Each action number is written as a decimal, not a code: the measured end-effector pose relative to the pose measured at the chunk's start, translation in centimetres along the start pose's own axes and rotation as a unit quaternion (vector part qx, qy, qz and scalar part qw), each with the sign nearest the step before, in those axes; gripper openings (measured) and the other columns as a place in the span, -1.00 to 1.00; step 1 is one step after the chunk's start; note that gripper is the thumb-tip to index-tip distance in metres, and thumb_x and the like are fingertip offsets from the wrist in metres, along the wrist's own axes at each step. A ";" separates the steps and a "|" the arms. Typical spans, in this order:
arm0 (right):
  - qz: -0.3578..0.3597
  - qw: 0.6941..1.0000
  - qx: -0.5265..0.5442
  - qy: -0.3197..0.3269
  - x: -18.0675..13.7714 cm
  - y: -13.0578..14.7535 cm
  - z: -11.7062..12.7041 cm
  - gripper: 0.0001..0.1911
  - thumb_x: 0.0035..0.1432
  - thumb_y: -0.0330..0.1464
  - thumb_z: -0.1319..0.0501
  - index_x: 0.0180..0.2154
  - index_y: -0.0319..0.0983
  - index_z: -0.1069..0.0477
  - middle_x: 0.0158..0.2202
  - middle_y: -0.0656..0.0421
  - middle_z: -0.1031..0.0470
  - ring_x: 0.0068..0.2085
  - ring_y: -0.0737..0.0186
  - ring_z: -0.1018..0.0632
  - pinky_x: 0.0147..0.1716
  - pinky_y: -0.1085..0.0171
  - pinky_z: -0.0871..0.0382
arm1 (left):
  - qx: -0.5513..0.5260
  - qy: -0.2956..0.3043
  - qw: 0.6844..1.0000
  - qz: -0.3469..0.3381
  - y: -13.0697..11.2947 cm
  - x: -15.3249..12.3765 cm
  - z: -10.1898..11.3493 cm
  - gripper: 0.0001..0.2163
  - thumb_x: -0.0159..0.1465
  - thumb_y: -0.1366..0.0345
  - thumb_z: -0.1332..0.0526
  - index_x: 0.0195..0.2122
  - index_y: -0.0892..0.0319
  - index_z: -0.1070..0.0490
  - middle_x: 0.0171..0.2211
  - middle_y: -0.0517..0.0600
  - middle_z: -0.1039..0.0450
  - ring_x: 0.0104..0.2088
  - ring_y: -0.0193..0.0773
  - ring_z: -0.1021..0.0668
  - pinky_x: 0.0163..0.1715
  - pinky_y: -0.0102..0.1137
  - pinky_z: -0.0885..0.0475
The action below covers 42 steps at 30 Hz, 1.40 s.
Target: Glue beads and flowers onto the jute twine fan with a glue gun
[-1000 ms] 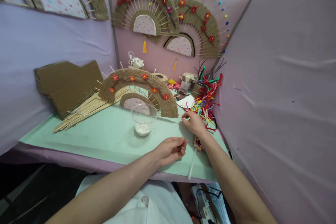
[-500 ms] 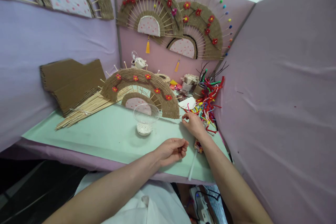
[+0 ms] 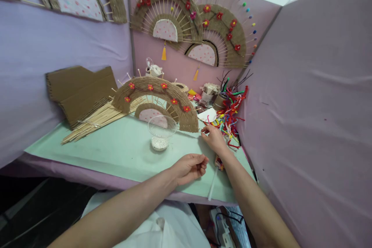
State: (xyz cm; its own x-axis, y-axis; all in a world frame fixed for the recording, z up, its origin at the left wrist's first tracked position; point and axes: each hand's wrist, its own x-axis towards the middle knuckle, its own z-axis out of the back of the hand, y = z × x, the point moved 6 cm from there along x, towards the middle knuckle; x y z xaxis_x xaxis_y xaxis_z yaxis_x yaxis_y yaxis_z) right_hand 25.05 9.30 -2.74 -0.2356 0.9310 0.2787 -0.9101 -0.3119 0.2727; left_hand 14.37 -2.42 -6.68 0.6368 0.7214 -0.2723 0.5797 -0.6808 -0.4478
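A half-round fan [image 3: 158, 85] of brown twine on thin sticks, with red flowers and a spotted pale centre, stands propped on the table. White tips show on several of its sticks. My right hand [image 3: 213, 137] is at its lower right end, thumb and forefinger closed by the tip of a stick; whatever they pinch is too small to name. Lower down, my left hand [image 3: 190, 167] hovers over the table edge, its fingers curled in and thumb against the forefinger. Any content of that hand is hidden. A clear plastic cup [image 3: 159, 143] with small white beads stands before the fan.
A glue gun stick-like white rod [image 3: 213, 186] lies by my right forearm. Pipe cleaners [image 3: 231, 116] heap at the right. Thin wooden sticks [image 3: 95, 122] and cardboard [image 3: 83, 89] lie left. Finished fans [image 3: 167, 4] hang on the back wall of the purple-draped booth.
Both hands hold nearly the same places. The view has tilted very slightly; the fan and cup stay where they were.
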 end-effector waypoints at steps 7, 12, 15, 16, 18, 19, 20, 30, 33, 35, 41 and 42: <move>-0.018 0.998 0.054 0.007 0.0 -0.5 -0.4 -0.72 0.25 -0.25 -0.17 -0.05 -0.26 -0.38 -0.08 0.09 -0.44 -0.18 0.21 -0.51 -0.20 0.12 -0.44 | 0.005 0.010 1.000 0.002 0.0 0.1 0.1 -0.79 0.05 0.33 -0.40 -0.50 0.40 -0.46 -0.55 -0.01 -0.32 -0.51 -0.47 -0.36 -0.48 -0.56 -0.27; -0.030 0.995 0.095 -0.002 0.0 -0.9 -0.7 -0.72 0.25 -0.26 -0.17 -0.05 -0.25 -0.38 -0.07 0.09 -0.44 -0.17 0.21 -0.51 -0.19 0.12 -0.44 | 0.011 0.020 1.000 -0.001 0.1 0.0 0.1 -0.77 0.02 0.32 -0.42 -0.48 0.41 -0.46 -0.53 -0.01 -0.32 -0.51 -0.47 -0.37 -0.47 -0.54 -0.25; -0.036 0.992 0.119 -0.010 0.0 -1.1 -0.8 -0.72 0.25 -0.25 -0.17 -0.05 -0.25 -0.38 -0.07 0.09 -0.44 -0.17 0.21 -0.51 -0.19 0.12 -0.44 | 0.017 0.025 1.000 -0.004 0.0 0.0 0.0 -0.76 0.00 0.31 -0.43 -0.47 0.41 -0.46 -0.53 -0.01 -0.33 -0.50 -0.47 -0.36 -0.47 -0.53 -0.25; -0.039 0.991 0.127 -0.013 0.0 -1.1 -0.8 -0.72 0.25 -0.25 -0.17 -0.05 -0.25 -0.38 -0.08 0.09 -0.44 -0.17 0.21 -0.51 -0.19 0.12 -0.44 | 0.018 0.025 1.000 -0.004 0.0 0.0 0.0 -0.76 -0.01 0.31 -0.43 -0.47 0.41 -0.46 -0.53 -0.01 -0.33 -0.50 -0.47 -0.36 -0.47 -0.53 -0.24; -0.045 0.988 0.144 -0.020 -0.1 -1.1 -0.7 -0.72 0.24 -0.25 -0.18 -0.06 -0.26 -0.38 -0.10 0.10 -0.44 -0.19 0.21 -0.51 -0.21 0.13 -0.44 | 0.022 0.026 0.999 -0.004 0.1 0.0 0.0 -0.76 -0.02 0.31 -0.44 -0.48 0.40 -0.46 -0.53 -0.02 -0.33 -0.50 -0.47 -0.36 -0.47 -0.53 -0.24; -0.048 0.987 0.152 -0.025 -0.1 -1.1 -0.7 -0.72 0.24 -0.25 -0.18 -0.07 -0.27 -0.39 -0.11 0.11 -0.45 -0.20 0.22 -0.52 -0.22 0.14 -0.44 | 0.024 0.026 0.999 -0.005 0.1 0.0 0.0 -0.76 -0.03 0.31 -0.44 -0.48 0.39 -0.46 -0.53 -0.02 -0.33 -0.50 -0.47 -0.36 -0.47 -0.54 -0.24; -0.051 0.985 0.162 -0.030 -0.1 -1.1 -0.6 -0.73 0.24 -0.25 -0.18 -0.09 -0.27 -0.39 -0.13 0.11 -0.45 -0.22 0.23 -0.52 -0.23 0.15 -0.45 | 0.026 0.027 0.999 -0.005 0.1 0.0 0.0 -0.76 -0.03 0.31 -0.45 -0.48 0.38 -0.47 -0.53 -0.03 -0.33 -0.50 -0.47 -0.36 -0.47 -0.54 -0.24; -0.063 0.963 0.246 -0.087 -0.4 -0.8 0.1 -0.70 0.00 -0.41 -0.21 -0.17 -0.20 -0.27 -0.40 0.21 -0.54 -0.36 0.21 -0.56 -0.31 0.21 -0.39 | 0.035 0.017 0.999 -0.007 0.0 -0.1 -0.2 -0.74 -0.06 0.30 -0.46 -0.49 0.38 -0.45 -0.54 -0.03 -0.34 -0.51 -0.46 -0.36 -0.47 -0.52 -0.24; -0.064 0.961 0.255 -0.090 -0.5 -0.8 0.2 -0.72 -0.04 -0.40 -0.19 -0.21 -0.18 -0.25 -0.39 0.19 -0.55 -0.36 0.18 -0.57 -0.32 0.20 -0.39 | 0.038 0.018 0.999 -0.008 0.0 -0.1 -0.2 -0.74 -0.07 0.30 -0.46 -0.48 0.37 -0.46 -0.54 -0.03 -0.34 -0.51 -0.46 -0.37 -0.48 -0.52 -0.24; -0.066 0.960 0.257 -0.091 -0.6 -0.7 0.3 -0.73 -0.04 -0.39 -0.18 -0.22 -0.17 -0.24 -0.40 0.18 -0.56 -0.36 0.17 -0.58 -0.32 0.20 -0.38 | 0.039 0.018 0.999 -0.008 0.0 -0.2 -0.2 -0.74 -0.08 0.30 -0.47 -0.48 0.36 -0.46 -0.53 -0.04 -0.34 -0.51 -0.47 -0.37 -0.48 -0.52 -0.24; -0.068 0.959 0.258 -0.098 -0.7 -0.5 0.6 -0.75 -0.02 -0.38 -0.16 -0.22 -0.17 -0.22 -0.40 0.17 -0.57 -0.34 0.14 -0.58 -0.30 0.19 -0.37 | 0.049 0.020 0.999 -0.010 -0.1 -0.2 -0.3 -0.72 -0.11 0.28 -0.48 -0.50 0.35 -0.47 -0.54 -0.04 -0.34 -0.51 -0.47 -0.36 -0.49 -0.53 -0.23; -0.068 0.959 0.257 -0.099 -0.7 -0.4 0.6 -0.74 -0.03 -0.38 -0.16 -0.22 -0.17 -0.22 -0.40 0.17 -0.57 -0.34 0.14 -0.58 -0.30 0.18 -0.37 | 0.050 0.021 0.998 -0.011 0.0 -0.1 -0.2 -0.72 -0.11 0.28 -0.48 -0.50 0.34 -0.47 -0.54 -0.04 -0.34 -0.51 -0.47 -0.36 -0.49 -0.53 -0.23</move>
State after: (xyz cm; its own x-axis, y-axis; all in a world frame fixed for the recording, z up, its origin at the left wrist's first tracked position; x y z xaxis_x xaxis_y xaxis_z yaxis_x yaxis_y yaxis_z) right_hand 25.83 8.64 -2.48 -0.0113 0.9311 0.3646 -0.6268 -0.2907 0.7229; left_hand 14.39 -2.53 -6.43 0.6468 0.7281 -0.2268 0.5408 -0.6476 -0.5368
